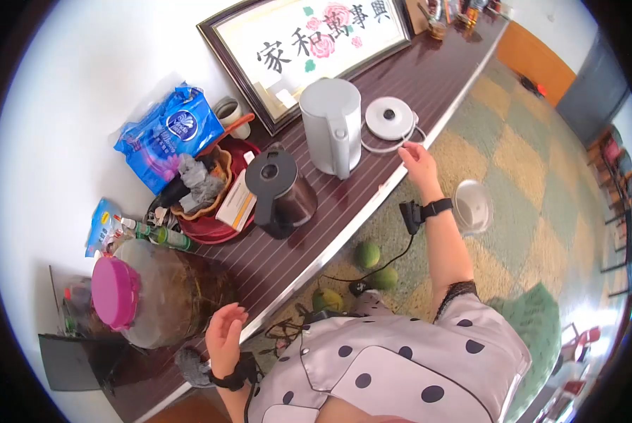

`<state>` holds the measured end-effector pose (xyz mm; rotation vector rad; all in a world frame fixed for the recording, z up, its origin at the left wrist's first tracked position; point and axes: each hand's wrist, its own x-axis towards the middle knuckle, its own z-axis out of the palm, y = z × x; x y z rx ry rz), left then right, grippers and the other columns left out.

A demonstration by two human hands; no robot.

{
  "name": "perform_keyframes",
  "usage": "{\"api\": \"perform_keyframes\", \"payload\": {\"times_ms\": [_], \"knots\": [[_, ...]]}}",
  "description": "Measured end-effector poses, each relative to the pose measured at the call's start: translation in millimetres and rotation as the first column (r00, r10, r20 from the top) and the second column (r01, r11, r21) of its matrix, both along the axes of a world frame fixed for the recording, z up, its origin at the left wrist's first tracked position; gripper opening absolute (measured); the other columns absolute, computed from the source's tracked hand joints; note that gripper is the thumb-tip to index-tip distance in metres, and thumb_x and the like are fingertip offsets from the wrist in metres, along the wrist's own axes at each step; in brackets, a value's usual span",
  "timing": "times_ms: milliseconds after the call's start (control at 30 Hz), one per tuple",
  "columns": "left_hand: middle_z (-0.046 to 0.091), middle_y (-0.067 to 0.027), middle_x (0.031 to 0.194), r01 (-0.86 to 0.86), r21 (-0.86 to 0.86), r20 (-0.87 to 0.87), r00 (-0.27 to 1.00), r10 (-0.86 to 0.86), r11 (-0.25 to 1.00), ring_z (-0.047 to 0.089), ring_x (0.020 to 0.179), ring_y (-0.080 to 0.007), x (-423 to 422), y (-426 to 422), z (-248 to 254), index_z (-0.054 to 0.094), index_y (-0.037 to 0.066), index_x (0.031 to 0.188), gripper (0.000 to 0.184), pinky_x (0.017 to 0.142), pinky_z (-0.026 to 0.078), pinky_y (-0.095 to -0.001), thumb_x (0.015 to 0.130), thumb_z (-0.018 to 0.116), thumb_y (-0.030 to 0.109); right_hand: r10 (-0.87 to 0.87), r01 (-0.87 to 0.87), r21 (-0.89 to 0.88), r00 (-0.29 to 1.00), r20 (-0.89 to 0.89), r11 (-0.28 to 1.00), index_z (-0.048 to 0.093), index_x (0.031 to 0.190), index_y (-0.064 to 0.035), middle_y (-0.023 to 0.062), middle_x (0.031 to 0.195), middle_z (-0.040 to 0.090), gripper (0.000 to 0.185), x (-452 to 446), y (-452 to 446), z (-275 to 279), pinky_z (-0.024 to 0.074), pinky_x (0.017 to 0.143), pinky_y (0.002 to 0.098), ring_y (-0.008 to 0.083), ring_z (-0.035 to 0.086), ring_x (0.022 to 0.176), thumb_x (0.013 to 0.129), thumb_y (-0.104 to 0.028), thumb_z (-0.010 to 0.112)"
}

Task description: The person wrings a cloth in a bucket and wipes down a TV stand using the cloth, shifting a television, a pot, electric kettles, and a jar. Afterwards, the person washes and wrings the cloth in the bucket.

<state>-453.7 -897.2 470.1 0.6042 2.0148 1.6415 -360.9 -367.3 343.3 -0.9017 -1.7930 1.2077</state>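
Observation:
My right hand [420, 168] is at the counter's front edge, its fingers pinched together on the pale power cord [388, 150] of a round white kettle base [389, 118]. Left of the base stands a white electric kettle [330, 127], upright with its handle facing me. A dark brown thermos jug [285, 194] with a black lid stands closer to my left side. Low over the counter edge, my left hand [224, 340] is empty with loosely bent fingers. Beside it sits a large clear jar [168, 289] with a pink lid [115, 292].
A framed calligraphy picture [316, 42] leans against the wall. A red basin [213, 231] holds a small box [236, 202] and other items near a blue tissue pack [168, 137]. On the floor are green melons [367, 254] and a white bucket [473, 206].

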Motion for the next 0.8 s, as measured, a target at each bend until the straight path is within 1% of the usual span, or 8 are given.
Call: {"api": "perform_keyframes", "payload": {"times_ms": [100, 233, 267, 433, 533, 600, 700, 800], "knots": [[0.059, -0.011, 0.107, -0.198, 0.0, 0.054, 0.979, 0.197, 0.98, 0.059, 0.096, -0.0183, 17.4, 24.3, -1.5, 0.052, -0.002, 0.118, 0.03, 0.087, 0.047, -0.0307, 0.088, 0.05, 0.001, 0.179, -0.18, 0.004, 0.98, 0.086, 0.984, 0.064, 0.093, 0.0012, 0.01, 0.081, 0.067, 0.041, -42.2, -17.6, 58.8, 0.049, 0.07, 0.0287, 0.0162, 0.062, 0.076, 0.079, -0.037, 0.071], [0.059, -0.0115, 0.107, -0.225, -0.031, 0.061, 0.972, 0.226, 0.974, 0.059, 0.096, -0.0184, 30.0, 61.0, -5.8, 0.052, -0.002, 0.118, 0.029, 0.088, 0.046, -0.0309, 0.089, 0.051, 0.003, 0.367, -0.374, 0.073, 0.925, 0.102, 0.924, 0.062, 0.1, -0.0011, 0.0124, 0.095, 0.065, 0.053, -69.6, -52.5, 61.5, 0.0487, 0.079, 0.0333, 0.0234, 0.063, 0.09, 0.071, -0.043, 0.076], [0.059, -0.0115, 0.107, -0.234, -0.037, 0.065, 0.97, 0.236, 0.972, 0.059, 0.096, -0.0184, 32.6, 70.8, -2.4, 0.052, -0.002, 0.118, 0.029, 0.088, 0.046, -0.0309, 0.089, 0.051, 0.003, 0.422, -0.42, -0.047, 0.906, 0.027, 0.906, 0.062, 0.101, -0.0016, 0.0125, 0.096, 0.065, 0.053, -75.2, -57.0, 57.3, 0.0482, 0.081, 0.0327, 0.0223, 0.063, 0.092, 0.07, -0.043, 0.077], [0.059, -0.0108, 0.106, -0.241, -0.007, 0.021, 0.97, 0.241, 0.97, 0.059, 0.095, -0.0184, 35.3, 98.9, 3.9, 0.051, -0.001, 0.118, 0.028, 0.087, 0.048, -0.0314, 0.09, 0.051, 0.006, 0.516, -0.551, -0.047, 0.805, -0.292, 0.833, 0.051, 0.112, -0.0003, 0.0135, 0.097, 0.064, 0.049, -91.2, -76.5, 63.4, 0.0475, 0.08, 0.0326, 0.021, 0.062, 0.09, 0.076, -0.028, 0.071], [0.06, -0.0105, 0.106, -0.247, -0.008, 0.02, 0.969, 0.247, 0.969, 0.06, 0.094, -0.0187, 38.4, 107.9, -4.6, 0.051, -0.001, 0.118, 0.027, 0.085, 0.049, -0.0315, 0.092, 0.049, 0.008, 0.521, -0.534, -0.032, 0.836, -0.172, 0.845, 0.047, 0.112, 0.0001, 0.0135, 0.097, 0.063, 0.047, -101.2, -74.9, 59.0, 0.047, 0.078, 0.0335, 0.0223, 0.061, 0.088, 0.077, -0.023, 0.067], [0.06, -0.0107, 0.106, -0.251, 0.015, 0.042, 0.967, 0.25, 0.968, 0.06, 0.094, -0.0188, 42.9, 114.7, -5.6, 0.052, -0.001, 0.117, 0.027, 0.086, 0.049, -0.0316, 0.091, 0.049, 0.006, 0.458, -0.479, -0.01, 0.845, -0.276, 0.878, 0.048, 0.108, -0.0004, 0.014, 0.094, 0.063, 0.044, -99.7, -73.4, 64.0, 0.0472, 0.075, 0.035, 0.0229, 0.061, 0.084, 0.076, -0.023, 0.067], [0.06, -0.0109, 0.106, -0.231, 0.01, 0.044, 0.972, 0.23, 0.973, 0.06, 0.094, -0.0189, 45.8, 123.1, -7.2, 0.052, -0.001, 0.117, 0.027, 0.086, 0.049, -0.0322, 0.092, 0.049, 0.007, 0.173, -0.174, 0.03, 0.921, -0.349, 0.984, 0.055, 0.101, 0.001, 0.0152, 0.085, 0.064, 0.038, -97.8, -47.1, 77.8, 0.0487, 0.071, 0.0345, 0.022, 0.062, 0.077, 0.076, -0.024, 0.069], [0.06, -0.0107, 0.105, -0.2, 0.011, 0.038, 0.979, 0.199, 0.98, 0.06, 0.095, -0.0188, 41.1, 129.6, -6.9, 0.052, -0.001, 0.117, 0.027, 0.086, 0.049, -0.032, 0.092, 0.05, 0.008, 0.09, -0.168, -0.166, 0.912, -0.4, 0.972, 0.059, 0.099, 0.0012, 0.008, 0.085, 0.065, 0.033, -76.7, -9.6, 97.2, 0.0484, 0.071, 0.0303, 0.0142, 0.06, 0.077, 0.077, -0.02, 0.072]]}}
